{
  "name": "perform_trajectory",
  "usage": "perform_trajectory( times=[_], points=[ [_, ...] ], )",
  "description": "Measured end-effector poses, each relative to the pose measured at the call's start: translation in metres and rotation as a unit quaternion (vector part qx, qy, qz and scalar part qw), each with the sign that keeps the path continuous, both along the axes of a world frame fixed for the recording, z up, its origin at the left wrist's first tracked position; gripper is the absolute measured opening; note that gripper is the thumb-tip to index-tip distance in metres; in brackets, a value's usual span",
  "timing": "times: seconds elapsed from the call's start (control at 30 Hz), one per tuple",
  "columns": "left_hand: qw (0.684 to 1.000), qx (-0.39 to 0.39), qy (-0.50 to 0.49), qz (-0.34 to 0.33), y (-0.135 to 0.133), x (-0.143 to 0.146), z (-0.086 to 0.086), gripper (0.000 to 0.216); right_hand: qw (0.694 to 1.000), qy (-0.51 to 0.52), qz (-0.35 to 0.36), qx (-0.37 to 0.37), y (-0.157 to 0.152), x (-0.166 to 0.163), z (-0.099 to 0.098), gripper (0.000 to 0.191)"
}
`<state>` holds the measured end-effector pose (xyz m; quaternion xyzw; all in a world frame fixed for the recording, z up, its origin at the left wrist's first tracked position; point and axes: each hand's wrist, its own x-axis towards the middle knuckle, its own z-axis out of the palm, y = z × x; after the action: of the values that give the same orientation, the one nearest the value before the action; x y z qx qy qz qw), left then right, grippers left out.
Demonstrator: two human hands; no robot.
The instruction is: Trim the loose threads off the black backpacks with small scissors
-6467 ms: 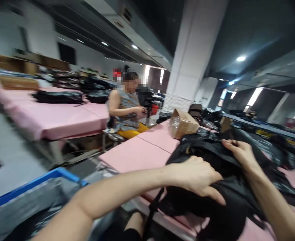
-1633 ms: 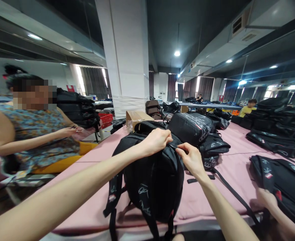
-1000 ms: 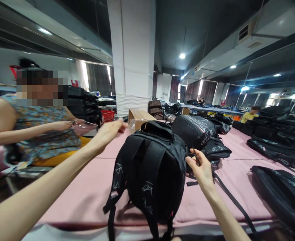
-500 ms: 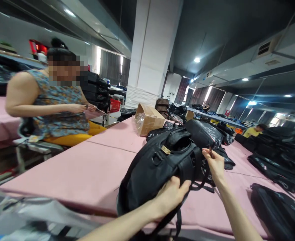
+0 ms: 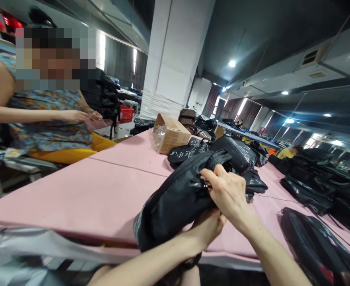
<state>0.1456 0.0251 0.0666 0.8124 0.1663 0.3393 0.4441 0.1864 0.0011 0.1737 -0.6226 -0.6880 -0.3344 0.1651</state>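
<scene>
A black backpack (image 5: 169, 206) stands tilted at the near edge of the pink table, its carry handle (image 5: 218, 157) uppermost. My left hand (image 5: 209, 228) is closed on its strap side, low down, with the fingertips partly hidden behind my right wrist. Over the top of the backpack, my right hand (image 5: 227, 190) is curled with thumb and fingers together, just below the handle. Dark, shiny bits show at its fingertips; whether they are a small tool or the bag's metal fitting, I cannot make out.
Behind the backpack lie more black bags (image 5: 234, 153) and an open cardboard box (image 5: 173, 137). Other black bags (image 5: 318, 242) lie along the right side of the pink table (image 5: 88, 190). A co-worker (image 5: 49, 123) sits at the left, hands together. A white pillar (image 5: 175, 59) rises beyond.
My right hand has come left from beside the backpack onto its top, below the handle. The view has turned slightly, and the co-worker appears nearer the left edge.
</scene>
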Motion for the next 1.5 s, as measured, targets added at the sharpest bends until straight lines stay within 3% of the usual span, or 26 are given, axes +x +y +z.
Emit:
perform_trajectory(
  times=[0.1,0.2,0.27,0.37,0.47,0.6,0.67,0.73,0.8,0.87,1.0,1.1,1.13,1.2,1.3,1.4,1.5],
  points=[
    [0.997,-0.048,0.039,-0.036,0.016,-0.022,0.009,0.033,0.986,0.138,0.068,0.063,0.010,0.019,0.004,0.019],
    [0.989,-0.117,0.062,-0.068,0.048,-0.055,0.020,0.031,0.905,0.376,0.089,0.180,0.012,0.062,-0.005,0.026],
    [0.979,-0.181,0.044,-0.080,0.068,-0.077,0.026,0.029,0.869,0.462,0.051,0.170,0.010,0.086,-0.017,0.033],
    [0.965,-0.237,0.008,-0.108,0.082,-0.099,0.031,0.035,0.856,0.503,0.030,0.116,0.006,0.101,-0.038,0.040],
    [0.954,-0.256,0.003,-0.156,0.079,-0.105,0.031,0.038,0.845,0.520,0.034,0.119,0.002,0.095,-0.049,0.041],
    [0.927,-0.339,-0.043,-0.154,0.073,-0.098,0.027,0.048,0.850,0.520,0.011,0.085,-0.006,0.088,-0.057,0.039],
    [0.913,-0.374,-0.078,-0.146,0.072,-0.094,0.026,0.054,0.821,0.567,0.024,0.056,-0.008,0.087,-0.062,0.038],
    [0.903,-0.390,-0.115,-0.137,0.066,-0.093,0.029,0.052,0.771,0.633,0.054,0.039,-0.012,0.084,-0.065,0.036],
    [0.899,-0.395,-0.143,-0.125,0.053,-0.098,0.038,0.045,0.726,0.681,0.092,0.027,-0.020,0.078,-0.065,0.034],
    [0.894,-0.398,-0.162,-0.128,0.033,-0.107,0.055,0.039,0.707,0.694,0.128,0.031,-0.033,0.070,-0.059,0.033],
    [0.894,-0.367,-0.196,-0.163,-0.002,-0.119,0.095,0.034,0.731,0.662,0.141,0.089,-0.053,0.057,-0.036,0.034],
    [0.900,-0.371,-0.190,-0.129,0.007,-0.107,0.099,0.036,0.736,0.656,0.115,0.116,-0.040,0.059,-0.035,0.037],
    [0.896,-0.388,-0.183,-0.114,0.016,-0.100,0.090,0.037,0.731,0.664,0.106,0.116,-0.032,0.062,-0.043,0.038],
    [0.878,-0.440,-0.167,-0.092,0.038,-0.085,0.055,0.039,0.705,0.698,0.089,0.092,-0.013,0.068,-0.075,0.041],
    [0.843,-0.525,-0.107,-0.053,0.055,-0.075,-0.026,0.036,0.630,0.775,0.045,0.016,-0.003,0.071,-0.151,0.042],
    [0.807,-0.589,-0.048,-0.013,0.041,-0.088,-0.107,0.033,0.576,0.814,-0.037,-0.061,-0.021,0.062,-0.230,0.048],
    [0.746,-0.665,-0.033,0.022,0.015,-0.107,-0.154,0.035,0.553,0.819,-0.092,-0.121,-0.044,0.053,-0.278,0.051]
  ],
)
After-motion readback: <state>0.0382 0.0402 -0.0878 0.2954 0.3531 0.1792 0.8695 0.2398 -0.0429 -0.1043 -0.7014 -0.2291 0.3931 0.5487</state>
